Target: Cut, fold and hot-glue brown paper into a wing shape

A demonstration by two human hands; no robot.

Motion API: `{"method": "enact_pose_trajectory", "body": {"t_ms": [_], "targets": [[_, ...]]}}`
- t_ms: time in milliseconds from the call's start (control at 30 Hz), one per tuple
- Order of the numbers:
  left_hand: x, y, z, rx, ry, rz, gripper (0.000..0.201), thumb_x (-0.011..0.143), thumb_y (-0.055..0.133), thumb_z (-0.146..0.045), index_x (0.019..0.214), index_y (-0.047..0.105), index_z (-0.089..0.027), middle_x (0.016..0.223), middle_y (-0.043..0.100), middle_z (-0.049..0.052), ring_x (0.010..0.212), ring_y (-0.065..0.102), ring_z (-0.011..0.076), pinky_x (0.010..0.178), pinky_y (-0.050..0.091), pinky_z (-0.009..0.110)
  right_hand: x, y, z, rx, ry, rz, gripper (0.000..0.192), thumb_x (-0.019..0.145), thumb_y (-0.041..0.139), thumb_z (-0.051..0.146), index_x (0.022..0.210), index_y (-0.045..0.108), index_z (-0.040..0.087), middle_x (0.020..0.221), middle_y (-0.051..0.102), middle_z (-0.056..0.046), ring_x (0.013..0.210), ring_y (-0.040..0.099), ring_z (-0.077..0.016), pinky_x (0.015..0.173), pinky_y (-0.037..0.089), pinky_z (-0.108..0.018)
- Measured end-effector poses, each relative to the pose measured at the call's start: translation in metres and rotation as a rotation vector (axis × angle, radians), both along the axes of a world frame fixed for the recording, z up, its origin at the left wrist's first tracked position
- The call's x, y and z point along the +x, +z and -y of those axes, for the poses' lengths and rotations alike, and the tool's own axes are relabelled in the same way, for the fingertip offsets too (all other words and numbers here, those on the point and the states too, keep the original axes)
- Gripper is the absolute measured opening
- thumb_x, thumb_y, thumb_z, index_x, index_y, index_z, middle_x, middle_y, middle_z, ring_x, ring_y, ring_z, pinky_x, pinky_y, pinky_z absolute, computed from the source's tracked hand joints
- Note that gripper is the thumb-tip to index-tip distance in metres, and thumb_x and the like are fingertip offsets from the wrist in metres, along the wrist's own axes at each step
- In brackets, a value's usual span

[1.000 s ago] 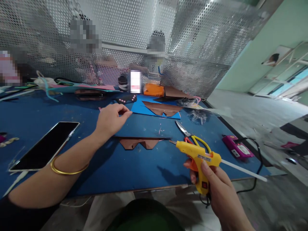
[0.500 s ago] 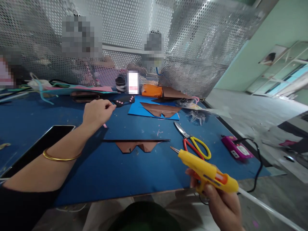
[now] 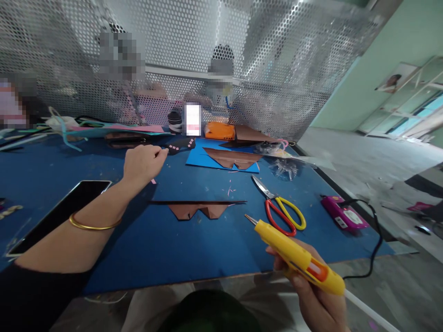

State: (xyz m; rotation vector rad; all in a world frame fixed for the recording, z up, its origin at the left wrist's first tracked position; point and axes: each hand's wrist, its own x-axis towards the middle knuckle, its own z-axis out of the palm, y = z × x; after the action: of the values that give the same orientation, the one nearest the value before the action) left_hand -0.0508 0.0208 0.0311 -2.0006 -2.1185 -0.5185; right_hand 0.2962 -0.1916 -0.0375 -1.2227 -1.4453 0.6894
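Note:
In my right hand [image 3: 316,295] is a yellow hot glue gun [image 3: 294,253], its metal nozzle pointing left over the table and a clear glue stick at its rear. My left hand [image 3: 143,163] is closed with fingers curled, at the near left end of a black cut piece [image 3: 180,146] bearing small pink squares. I cannot tell whether its fingertips pinch anything. Between my hands, a folded brown cardboard piece [image 3: 199,211] with a notched lower edge rests on the table. Scissors [image 3: 277,203] with red and yellow handles lie slightly open beyond the glue gun.
A similar brown piece [image 3: 231,158] lies on a blue sheet [image 3: 195,157]. A black phone [image 3: 65,212] lies beneath my left forearm. At right sits a purple power block [image 3: 342,213] with a black cord. An orange packet [image 3: 219,131] and plastic wrap [image 3: 284,168] lie farther back.
The glue gun has dropped slightly, its rear end tilting lower. My left hand remains beside the black piece. The whole view has shifted a little.

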Motion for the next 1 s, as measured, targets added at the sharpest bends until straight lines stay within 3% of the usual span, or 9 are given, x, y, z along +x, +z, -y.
{"method": "enact_pose_trajectory", "body": {"t_ms": [67,167,267,367,433,500,600,733,1000], "targets": [[-0.003,-0.001,-0.001,-0.017,-0.003,-0.006,0.043,0.094,0.039,-0.044,0.070,0.067,-0.022,0.079,0.071,0.007,0.088,0.065,0.0263,0.071,0.040,0.034,0.001,-0.001,0.000,-0.007,-0.002,0.024,0.027,0.093,0.056,0.041,0.110,0.070,0.025,0.097,0.067,-0.008,0.074,0.061,-0.0203,0.068,0.049,-0.034],[-0.007,-0.002,0.000,-0.089,-0.034,-0.028,0.029,0.085,0.054,-0.032,0.105,0.072,-0.022,0.093,0.075,0.007,0.089,0.067,0.0277,0.073,0.044,0.035,0.002,-0.003,-0.001,-0.021,0.009,0.044,0.026,0.093,0.056,0.040,0.110,0.070,0.026,0.094,0.067,-0.006,0.075,0.061,-0.0198,0.070,0.049,-0.033],[-0.006,0.002,0.008,-0.123,-0.074,-0.077,0.054,0.077,0.058,-0.020,0.131,0.062,-0.017,0.120,0.070,0.014,0.104,0.065,0.0333,0.082,0.046,0.039,0.001,-0.004,-0.002,-0.059,0.004,0.073,0.026,0.091,0.059,0.042,0.109,0.071,0.027,0.092,0.066,-0.005,0.076,0.061,-0.0196,0.071,0.048,-0.032],[0.008,0.004,0.030,-0.117,-0.142,-0.117,0.033,0.085,0.054,-0.024,0.111,0.073,-0.019,0.126,0.068,0.012,0.114,0.060,0.0339,0.092,0.043,0.043,-0.002,-0.005,-0.004,-0.106,-0.029,0.082,0.026,0.090,0.061,0.043,0.105,0.072,0.025,0.092,0.067,-0.006,0.079,0.063,-0.0210,0.072,0.050,-0.032],[0.021,0.001,0.050,-0.130,-0.220,-0.113,0.028,0.091,0.051,-0.033,0.090,0.077,-0.023,0.111,0.074,0.005,0.106,0.063,0.0280,0.091,0.045,0.039,-0.004,-0.006,-0.006,-0.122,-0.051,0.084,0.026,0.088,0.062,0.044,0.102,0.072,0.025,0.093,0.069,-0.006,0.081,0.064,-0.0225,0.072,0.052,-0.032],[0.035,-0.009,0.071,-0.104,-0.371,-0.034,0.034,0.093,0.051,-0.041,0.076,0.074,-0.022,0.096,0.076,0.005,0.095,0.066,0.0247,0.084,0.047,0.036,-0.005,-0.006,-0.011,-0.123,-0.069,0.099,0.026,0.087,0.063,0.044,0.101,0.073,0.025,0.094,0.071,-0.006,0.085,0.066,-0.0241,0.075,0.053,-0.033],[0.048,-0.031,0.095,-0.157,-0.568,0.062,0.025,0.094,0.052,-0.035,0.092,0.073,-0.022,0.102,0.075,0.005,0.096,0.066,0.0229,0.081,0.051,0.034,-0.007,-0.006,-0.021,-0.105,-0.013,0.147,0.025,0.087,0.063,0.044,0.099,0.075,0.025,0.091,0.072,-0.006,0.086,0.067,-0.0253,0.080,0.054,-0.034],[0.053,-0.052,0.105,-0.127,-0.617,0.058,0.025,0.095,0.050,-0.025,0.109,0.069,-0.019,0.116,0.069,0.009,0.103,0.065,0.0241,0.083,0.055,0.036,-0.017,0.001,-0.037,-0.178,0.028,0.168,0.030,0.089,0.061,0.046,0.106,0.075,0.025,0.091,0.073,-0.007,0.087,0.068,-0.0250,0.081,0.055,-0.033],[0.051,-0.048,0.116,0.000,-0.696,-0.028,0.029,0.098,0.043,-0.017,0.110,0.069,-0.017,0.115,0.071,0.011,0.101,0.067,0.0238,0.085,0.058,0.039,-0.032,0.004,-0.047,-0.198,0.097,0.291,0.030,0.090,0.060,0.043,0.110,0.075,0.027,0.099,0.076,-0.008,0.085,0.073,-0.0257,0.070,0.058,-0.031]]}}
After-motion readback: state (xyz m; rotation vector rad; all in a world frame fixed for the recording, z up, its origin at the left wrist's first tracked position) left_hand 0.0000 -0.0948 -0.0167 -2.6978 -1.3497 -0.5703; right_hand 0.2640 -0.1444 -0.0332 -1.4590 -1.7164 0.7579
